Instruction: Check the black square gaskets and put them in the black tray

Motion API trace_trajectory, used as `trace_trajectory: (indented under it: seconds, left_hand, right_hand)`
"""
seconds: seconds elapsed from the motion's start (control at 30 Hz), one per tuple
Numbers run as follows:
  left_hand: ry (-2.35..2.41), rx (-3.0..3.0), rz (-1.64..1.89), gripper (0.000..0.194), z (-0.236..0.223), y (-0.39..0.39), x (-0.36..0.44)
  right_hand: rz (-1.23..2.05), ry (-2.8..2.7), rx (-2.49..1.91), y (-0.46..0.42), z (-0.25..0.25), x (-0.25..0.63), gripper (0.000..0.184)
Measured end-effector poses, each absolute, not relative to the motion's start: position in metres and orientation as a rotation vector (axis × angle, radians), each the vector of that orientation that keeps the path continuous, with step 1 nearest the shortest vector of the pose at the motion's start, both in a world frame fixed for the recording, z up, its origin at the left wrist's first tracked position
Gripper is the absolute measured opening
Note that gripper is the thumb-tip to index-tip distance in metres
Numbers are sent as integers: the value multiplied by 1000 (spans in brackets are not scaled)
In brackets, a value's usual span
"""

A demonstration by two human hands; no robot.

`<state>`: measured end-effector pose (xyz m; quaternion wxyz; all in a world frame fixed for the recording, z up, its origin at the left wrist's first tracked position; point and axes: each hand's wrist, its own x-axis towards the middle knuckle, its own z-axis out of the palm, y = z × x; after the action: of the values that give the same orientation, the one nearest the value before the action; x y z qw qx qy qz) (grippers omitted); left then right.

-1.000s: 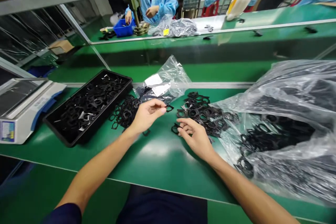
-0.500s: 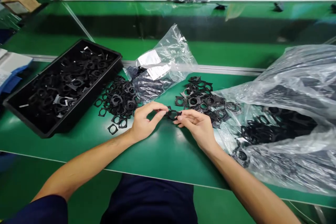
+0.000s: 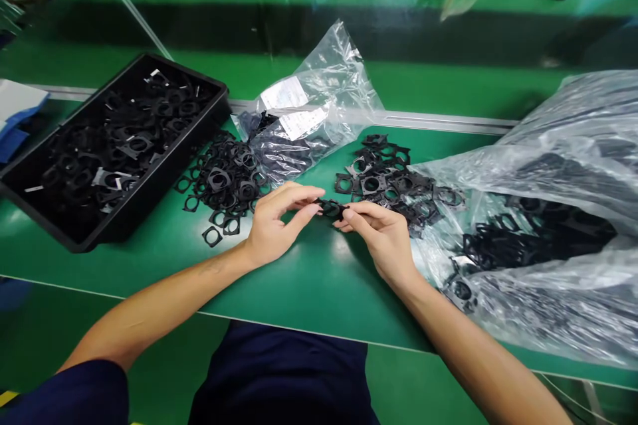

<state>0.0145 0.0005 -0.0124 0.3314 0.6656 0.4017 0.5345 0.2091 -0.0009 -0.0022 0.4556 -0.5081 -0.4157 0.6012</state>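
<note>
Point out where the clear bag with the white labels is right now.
In the head view, the clear bag lies just above centre, beyond the left hand, between the left pile of black parts and the right pile.

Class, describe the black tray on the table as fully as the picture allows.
The black tray is a rectangular, open-topped box with low walls and a raised rim; it looks like plastic. It sits level and slantwise on the green tabletop, at the picture's left. Inside are many jumbled dark parts, many ring-like, with a few pale bits. A loose heap of black rings lies beside it. Neither the left hand nor the right hand touches it.
</note>
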Motion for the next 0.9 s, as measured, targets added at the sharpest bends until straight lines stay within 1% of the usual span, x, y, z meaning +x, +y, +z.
trace_trajectory:
  seconds: [0.17, 0.57, 0.9]
  left_hand:
    - [1091, 1765, 1383, 9, -9, 0, 16]
    - [1170, 1732, 1290, 15, -13, 6, 17]
    - [1210, 1889, 1316, 9, -12, 6, 17]
  right_hand:
    - [1513, -1030, -1252, -1, -3, 209, 34]
    - [1535, -1040, -1228, 1, -3, 208, 37]
    - [1519, -1102, -1217, -2, -3, 207, 34]
